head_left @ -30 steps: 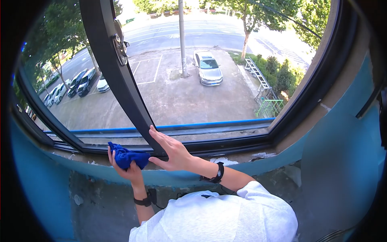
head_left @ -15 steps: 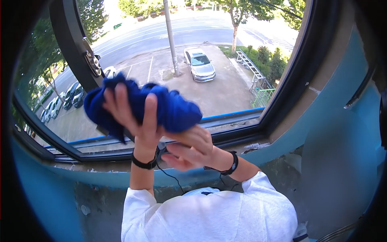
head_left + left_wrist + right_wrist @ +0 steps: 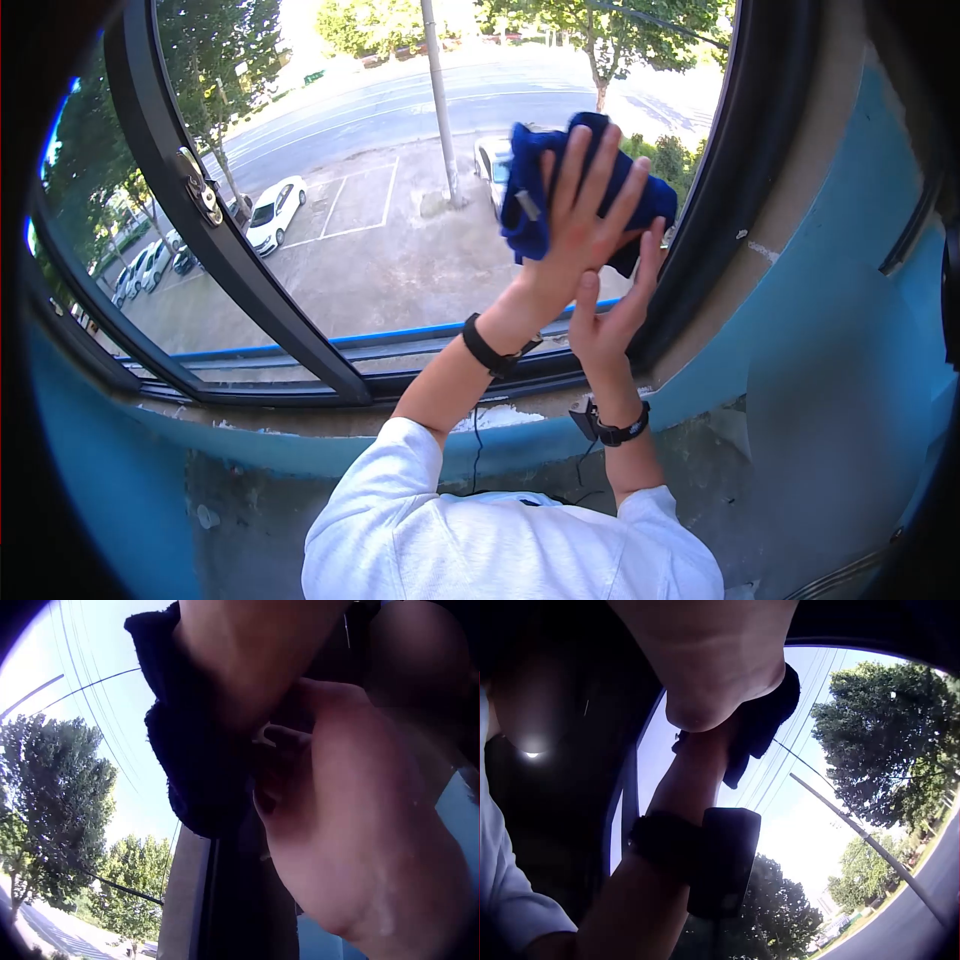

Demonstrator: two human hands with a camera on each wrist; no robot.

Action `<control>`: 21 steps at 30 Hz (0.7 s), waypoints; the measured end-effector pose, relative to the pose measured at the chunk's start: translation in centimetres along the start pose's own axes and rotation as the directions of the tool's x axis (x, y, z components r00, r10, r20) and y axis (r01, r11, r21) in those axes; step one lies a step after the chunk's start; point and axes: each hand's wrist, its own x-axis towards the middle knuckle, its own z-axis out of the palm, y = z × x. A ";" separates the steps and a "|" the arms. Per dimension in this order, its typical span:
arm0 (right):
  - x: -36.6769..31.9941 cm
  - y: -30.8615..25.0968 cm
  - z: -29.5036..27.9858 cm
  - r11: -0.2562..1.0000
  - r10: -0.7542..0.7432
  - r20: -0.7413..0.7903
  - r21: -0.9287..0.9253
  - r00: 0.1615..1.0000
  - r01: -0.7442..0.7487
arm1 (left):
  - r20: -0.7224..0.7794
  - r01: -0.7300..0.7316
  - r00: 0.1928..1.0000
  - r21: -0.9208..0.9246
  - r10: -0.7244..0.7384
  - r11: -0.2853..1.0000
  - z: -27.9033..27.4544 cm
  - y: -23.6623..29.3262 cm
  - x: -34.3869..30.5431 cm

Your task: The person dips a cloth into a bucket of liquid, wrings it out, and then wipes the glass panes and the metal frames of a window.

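The blue cloth (image 3: 525,205) is bunched in front of the window's right part. Over it lies my left hand (image 3: 580,235), palm toward the cloth, fingers spread and nearly straight. My right hand (image 3: 612,325) is just below, its fingers extended and reaching the cloth's lower right edge; whether they grip it I cannot tell. In the left wrist view the cloth (image 3: 191,757) looks dark beside my right hand (image 3: 352,817). The right wrist view has the cloth (image 3: 772,712) partly behind my right hand (image 3: 716,656).
The dark window frame (image 3: 750,160) curves down the right side. A sash upright (image 3: 235,260) with a metal latch (image 3: 200,188) stands left. Below runs a sill (image 3: 500,418) with chipped white patches, above a blue wall (image 3: 810,270). Outside are parked cars, a pole and trees.
Both hands and the blue cloth have moved from the left side across to the window's right part. My left arm now reaches rightward, and my right hand has turned upward beneath the cloth.
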 end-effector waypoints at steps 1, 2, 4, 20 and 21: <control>-0.3 1.2 -1.1 1.000 0.031 0.015 0.002 0.999 -0.031 | 0.026 -0.020 0.999 0.012 0.020 1.000 1.3 1.2 -0.1; -0.7 2.3 -2.0 0.994 0.099 0.031 0.045 0.995 -0.101 | 0.050 -0.036 0.998 0.022 0.035 0.999 2.4 2.5 -0.4; -1.9 3.8 -3.6 0.983 0.179 0.075 0.023 0.981 -0.181 | 0.109 -0.136 0.986 0.109 0.125 0.985 4.5 4.1 -1.9; 0.1 -2.8 6.6 0.970 -0.241 0.210 0.015 0.948 0.243 | -0.024 0.083 0.996 -0.063 -0.084 0.995 -8.0 -6.2 -5.2; 1.7 -4.9 8.1 0.958 -0.287 0.218 0.042 0.933 0.285 | -0.106 0.101 0.990 0.057 -0.095 0.993 -9.6 -7.8 -4.9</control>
